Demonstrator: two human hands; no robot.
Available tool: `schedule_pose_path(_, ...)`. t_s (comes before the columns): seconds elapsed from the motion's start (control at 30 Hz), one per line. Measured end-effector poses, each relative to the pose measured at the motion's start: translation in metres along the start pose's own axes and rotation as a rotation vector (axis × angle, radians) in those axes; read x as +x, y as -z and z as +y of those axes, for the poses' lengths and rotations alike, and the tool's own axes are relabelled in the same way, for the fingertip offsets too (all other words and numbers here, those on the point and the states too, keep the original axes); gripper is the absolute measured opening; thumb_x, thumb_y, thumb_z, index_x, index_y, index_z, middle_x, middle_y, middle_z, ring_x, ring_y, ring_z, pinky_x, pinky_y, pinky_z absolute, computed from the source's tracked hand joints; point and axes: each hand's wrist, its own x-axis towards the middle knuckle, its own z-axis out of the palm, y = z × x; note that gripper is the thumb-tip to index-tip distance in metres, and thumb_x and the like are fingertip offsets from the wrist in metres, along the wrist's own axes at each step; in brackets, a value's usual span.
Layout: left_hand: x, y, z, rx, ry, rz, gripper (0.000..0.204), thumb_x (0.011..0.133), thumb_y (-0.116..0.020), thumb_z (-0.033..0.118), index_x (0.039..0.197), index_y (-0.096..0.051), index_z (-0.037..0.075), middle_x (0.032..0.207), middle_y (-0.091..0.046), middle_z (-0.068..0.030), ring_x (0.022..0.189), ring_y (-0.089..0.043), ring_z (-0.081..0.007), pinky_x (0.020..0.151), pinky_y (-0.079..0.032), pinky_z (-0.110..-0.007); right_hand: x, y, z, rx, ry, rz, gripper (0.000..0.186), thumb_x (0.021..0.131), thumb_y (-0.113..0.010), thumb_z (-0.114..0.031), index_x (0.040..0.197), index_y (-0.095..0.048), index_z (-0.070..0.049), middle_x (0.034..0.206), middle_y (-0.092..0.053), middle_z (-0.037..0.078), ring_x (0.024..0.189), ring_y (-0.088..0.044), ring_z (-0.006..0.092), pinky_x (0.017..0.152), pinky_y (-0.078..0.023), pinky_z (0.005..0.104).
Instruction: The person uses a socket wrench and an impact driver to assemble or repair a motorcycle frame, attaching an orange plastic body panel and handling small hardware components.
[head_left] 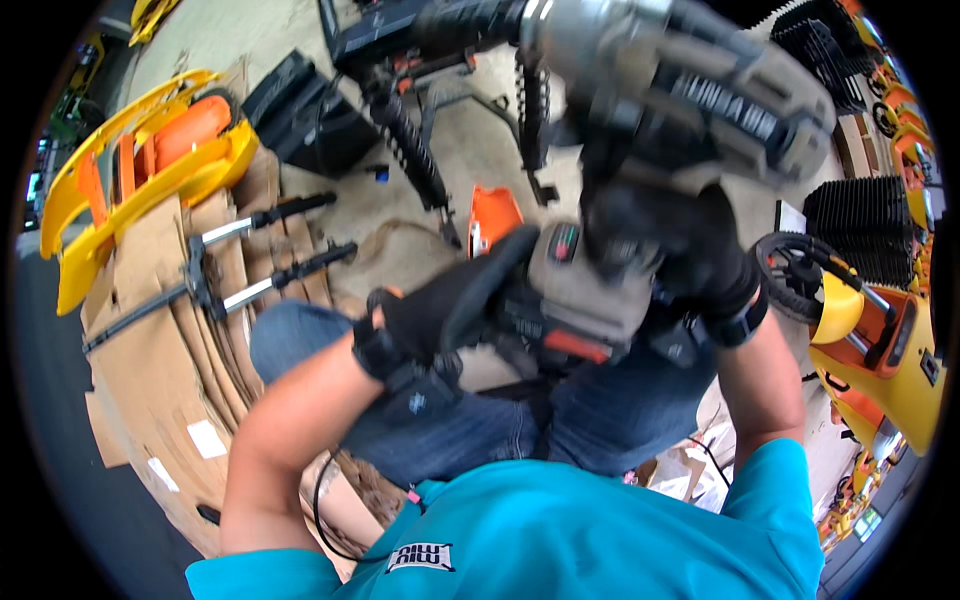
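Observation:
A grey and black cordless impact wrench (690,90) is raised in front of me, slightly blurred by motion. My right hand (695,235), in a black glove, is closed round its handle. Also gloved in black, my left hand (450,300) presses against the side of the battery (585,285) at the tool's base; part of its fingers is hidden behind it. The tool's nose points left, over a black vehicle frame (385,45). Two coil-spring shock absorbers (408,150) hang from that frame, apart from my hands.
Stacked flattened cardboard (150,340) lies at left, bearing a front fork (205,270) and yellow-orange body panels (150,165). Beyond it stands a black box (310,115). An orange part (493,215) is on the floor ahead. Yellow vehicles (880,350) and black crates (860,230) line the right.

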Motion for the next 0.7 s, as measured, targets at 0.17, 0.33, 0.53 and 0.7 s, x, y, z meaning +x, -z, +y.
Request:
schedule_pose_path(0.17,0.008,0.006,0.002,-0.272,0.152,0.278,0.056,0.099,-0.026,0.05,0.138,-0.032,0.012,0.109,-0.063,-0.0128,0.079,-0.067,-0.0217,0.065,-0.057,-0.033,0.046,-0.006,-0.006,1.016,-0.862,0.335,0.07,0.071,-0.071,-0.021,0.131,-0.043,0.004,0.109,-0.059,0.01,0.083,-0.056,0.011,0.071,-0.047,0.0243)
schedule_pose_path(0.33,0.016,-0.05,0.029,-0.254,0.07,0.507,0.05,0.1,-0.026,0.046,0.133,-0.038,0.01,0.112,-0.059,-0.0104,0.084,-0.065,-0.0154,0.069,-0.055,-0.028,0.061,0.024,-0.022,1.168,-0.945,0.463,0.064,0.072,-0.071,-0.011,0.128,-0.044,0.005,0.092,-0.058,0.006,0.073,-0.056,0.0108,0.061,-0.045,0.0234)
schedule_pose_path(0.53,0.009,-0.08,0.083,0.338,0.035,0.487,0.041,0.103,-0.026,0.035,0.129,-0.038,0.006,0.111,-0.056,-0.0103,0.086,-0.063,-0.015,0.067,-0.054,-0.024,0.053,0.057,-0.015,1.015,-0.792,0.351,0.059,0.078,-0.074,-0.009,0.13,-0.048,-0.003,0.126,-0.055,0.007,0.114,-0.052,0.0165,0.097,-0.044,0.0333)
schedule_pose_path(0.7,0.036,-0.081,0.102,1.15,0.027,0.406,0.043,0.095,-0.039,0.027,0.13,-0.036,0.002,0.106,-0.055,-0.0133,0.088,-0.06,-0.0199,0.071,-0.051,-0.029,-0.002,0.04,0.031,0.732,-0.635,0.487,0.045,0.081,-0.07,-0.016,0.121,-0.053,-0.002,0.116,-0.059,0.009,0.107,-0.056,0.019,0.093,-0.044,0.0347)
